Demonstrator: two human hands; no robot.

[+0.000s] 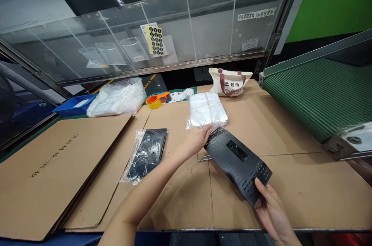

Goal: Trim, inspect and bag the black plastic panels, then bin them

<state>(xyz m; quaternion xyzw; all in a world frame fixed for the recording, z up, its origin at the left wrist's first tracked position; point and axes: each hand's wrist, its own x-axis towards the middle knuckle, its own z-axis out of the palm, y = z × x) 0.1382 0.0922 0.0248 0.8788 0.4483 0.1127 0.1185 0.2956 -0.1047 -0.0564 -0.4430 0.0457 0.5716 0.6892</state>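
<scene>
Panel [236, 165] slants between the two hands, its near end in the right hand [269, 203] and its far end at the left hand [195, 139]. We see the right thumb pressed on the slotted face and the other fingers tucked underneath, closed in a pinch; we take it that this bears the weight and leaves most of the face bare. The left fingers curl at the far corner, but their tips are partly hidden, so we cannot tell whether they grip or only steady it. Two spaced holds, we judge, keep so thin a piece from swinging.

Just beyond the left fingers lie the bags [207, 108], stacked with a band across them, probably for easy reach. To the left of those fingers, a packet [148, 155] of dark pieces in clear film seems set aside, out of the hands' way. Farther past them is the tape [155, 102]. Just below the left fingers we glimpse something shiny [205, 158], too covered to name. The cardboard [290, 184] beneath the fingers likely guards against scuffs.
</scene>
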